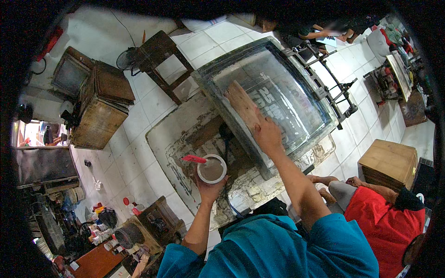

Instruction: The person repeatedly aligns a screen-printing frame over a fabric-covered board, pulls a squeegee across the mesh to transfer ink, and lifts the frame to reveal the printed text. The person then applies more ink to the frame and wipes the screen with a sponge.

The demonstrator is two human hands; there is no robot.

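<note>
My left hand [207, 187] is closed around a white tub [212, 179] of greyish-brown paste, with a red-handled tool [193, 158] sticking out of it. My right hand [270, 135] grips a long wooden bar [241, 101] lying along the left part of a framed screen [306, 78]. Pale lettering shows on the screen, which is attached to a black metal clamp rig [343, 106] along its right side. Beneath screen and tub is a worn, paint-stained table [164, 139].
A co-worker in red [375, 222] sits at my right, near cardboard stacks [384, 162]; other people [320, 32] are at the top right. A dark stool with a fan [153, 46], wooden boxes [99, 116] and cluttered containers [106, 231] surround the table on the tiled floor [134, 162].
</note>
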